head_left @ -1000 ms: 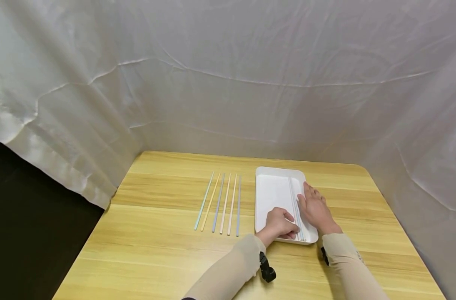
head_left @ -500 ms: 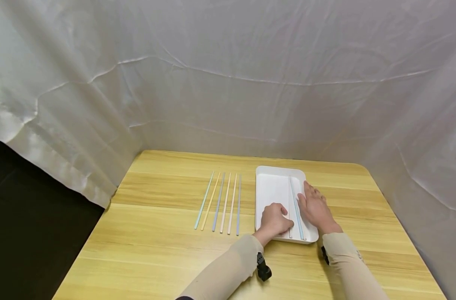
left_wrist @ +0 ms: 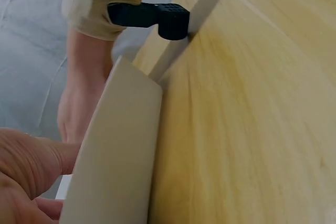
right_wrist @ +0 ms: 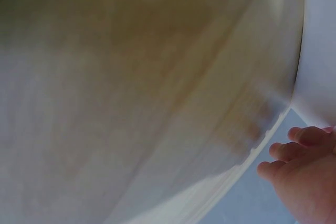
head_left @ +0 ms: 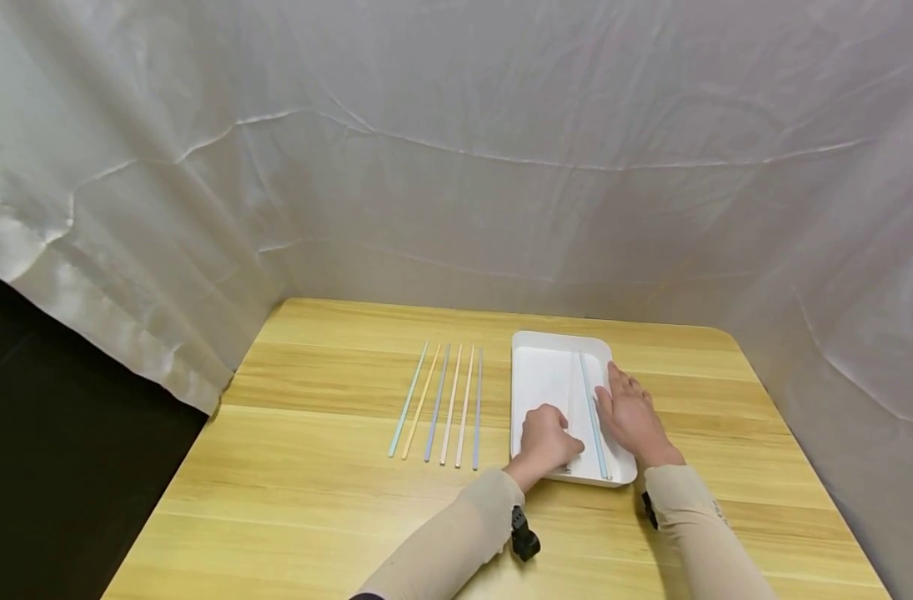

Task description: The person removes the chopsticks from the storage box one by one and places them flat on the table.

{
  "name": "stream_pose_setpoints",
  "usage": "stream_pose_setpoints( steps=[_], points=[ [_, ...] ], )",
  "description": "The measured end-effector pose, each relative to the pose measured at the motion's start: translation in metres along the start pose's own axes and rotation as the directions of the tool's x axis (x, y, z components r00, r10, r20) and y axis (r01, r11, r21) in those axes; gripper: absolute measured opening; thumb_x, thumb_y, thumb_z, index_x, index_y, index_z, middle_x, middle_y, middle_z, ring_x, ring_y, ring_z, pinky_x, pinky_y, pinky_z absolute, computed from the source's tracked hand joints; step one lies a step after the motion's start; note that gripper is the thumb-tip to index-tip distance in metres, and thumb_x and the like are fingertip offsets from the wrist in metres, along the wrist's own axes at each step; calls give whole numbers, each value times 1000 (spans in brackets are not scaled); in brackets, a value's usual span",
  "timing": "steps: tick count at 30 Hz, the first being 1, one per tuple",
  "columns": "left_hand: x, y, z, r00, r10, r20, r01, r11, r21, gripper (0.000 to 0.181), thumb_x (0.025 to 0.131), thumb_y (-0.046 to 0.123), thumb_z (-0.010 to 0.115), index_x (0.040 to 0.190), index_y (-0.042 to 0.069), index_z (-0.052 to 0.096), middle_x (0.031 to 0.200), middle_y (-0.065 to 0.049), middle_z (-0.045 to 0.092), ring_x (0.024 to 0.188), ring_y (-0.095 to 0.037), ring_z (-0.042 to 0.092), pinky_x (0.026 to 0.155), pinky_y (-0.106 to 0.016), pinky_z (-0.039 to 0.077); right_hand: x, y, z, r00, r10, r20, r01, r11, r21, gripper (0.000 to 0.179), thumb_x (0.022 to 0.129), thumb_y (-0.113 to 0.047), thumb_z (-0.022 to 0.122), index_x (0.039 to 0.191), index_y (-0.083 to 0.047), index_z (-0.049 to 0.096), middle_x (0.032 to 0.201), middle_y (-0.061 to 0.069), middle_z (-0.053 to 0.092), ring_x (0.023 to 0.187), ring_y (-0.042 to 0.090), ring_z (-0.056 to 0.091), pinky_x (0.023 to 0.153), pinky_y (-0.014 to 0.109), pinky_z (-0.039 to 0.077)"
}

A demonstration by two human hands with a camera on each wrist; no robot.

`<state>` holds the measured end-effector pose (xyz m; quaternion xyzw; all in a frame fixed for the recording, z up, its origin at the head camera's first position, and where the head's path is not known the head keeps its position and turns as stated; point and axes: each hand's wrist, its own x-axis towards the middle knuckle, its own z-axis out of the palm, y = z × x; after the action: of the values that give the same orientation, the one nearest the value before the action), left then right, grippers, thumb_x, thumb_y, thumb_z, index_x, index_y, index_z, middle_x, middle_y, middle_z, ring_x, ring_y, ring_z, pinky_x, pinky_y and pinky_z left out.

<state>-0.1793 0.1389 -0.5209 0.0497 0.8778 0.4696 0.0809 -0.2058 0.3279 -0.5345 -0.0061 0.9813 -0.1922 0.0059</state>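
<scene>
A white tray (head_left: 540,367) stands on the wooden table, with slim pastel chopsticks inside. My left hand (head_left: 548,435) reaches in over its near left part. Thumb and fingers pinch a pale chopstick (head_left: 571,383), whose lower part they partly hide. To the right lies a light-blue chopstick (head_left: 594,417); close beside it shows the end of another. My right hand (head_left: 632,417) rests with straight fingers along the tray's right rim. In the left wrist view the tray's near wall (left_wrist: 118,145) hides part of my left hand (left_wrist: 23,174). The right wrist view catches my right hand (right_wrist: 307,174).
Several chopsticks lie side by side left of the tray: a mint one (head_left: 408,400), a yellow one (head_left: 422,400), a blue one (head_left: 477,408) and pinkish ones between. A whitish curtain (head_left: 456,217) hangs behind the table (head_left: 313,483).
My left hand has drawn the pale chopstick leftward within the tray, away from the light-blue one, which now shows in full. My right hand has stayed in place.
</scene>
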Motion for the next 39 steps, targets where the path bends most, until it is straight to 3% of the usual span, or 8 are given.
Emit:
stream_pose_setpoints(
  steps=[7,13,18,21,28,32,39],
  points=[
    [0,0,-7,992,-106,71,117,979,-166,23,77,5,87,90,4,69,46,1,60,35,-8,52,49,-17,55,-1,-1,-1,1000,-9,-7,10,1000,6,74,115,-44,23,165,8,9,167,38,20,152,62,19,128,74,13],
    [-7,5,-19,978,-160,131,194,931,-308,24,78,-1,78,101,2,75,59,0,68,40,-9,59,44,-22,58,-1,-1,-2,1000,-9,-1,9,1000,7,74,115,-45,23,165,8,9,168,37,19,152,63,19,128,74,13],
    [-12,7,-32,970,-113,216,204,864,-460,34,80,-6,72,115,-3,73,74,-6,75,60,-22,75,49,-28,63,-1,-1,-1,1000,-10,-4,10,1000,12,73,115,-43,26,165,8,9,167,38,21,153,62,20,128,74,14],
    [-13,5,-43,968,-78,237,191,844,-502,38,81,-8,70,119,-3,72,78,-8,76,66,-26,76,52,-30,65,-1,-1,-2,1000,-13,-8,13,1000,7,72,115,-41,26,165,9,9,167,39,21,152,61,21,127,74,14],
    [-10,-9,-73,970,-53,239,173,838,-517,44,81,-6,67,125,-5,71,87,-8,75,83,-35,78,58,-30,67,-2,-2,-1,1000,-12,-10,12,1000,5,71,115,-39,26,164,10,9,167,38,21,152,61,21,127,74,14],
    [-7,-20,-92,970,-47,237,172,824,-540,45,82,-6,66,126,-8,70,92,-11,76,76,-25,75,63,-30,68,-2,-3,-1,1000,-19,-14,19,1000,5,71,115,-40,26,164,10,9,167,38,21,153,61,21,127,75,15],
    [-4,-41,-127,972,-43,231,168,814,-555,48,83,-6,65,131,-7,67,115,-29,74,75,-17,73,66,-30,68,-1,-3,-1,1000,-18,-9,19,1000,12,72,115,-41,25,164,9,9,167,38,20,153,61,20,128,74,14]
  ],
)
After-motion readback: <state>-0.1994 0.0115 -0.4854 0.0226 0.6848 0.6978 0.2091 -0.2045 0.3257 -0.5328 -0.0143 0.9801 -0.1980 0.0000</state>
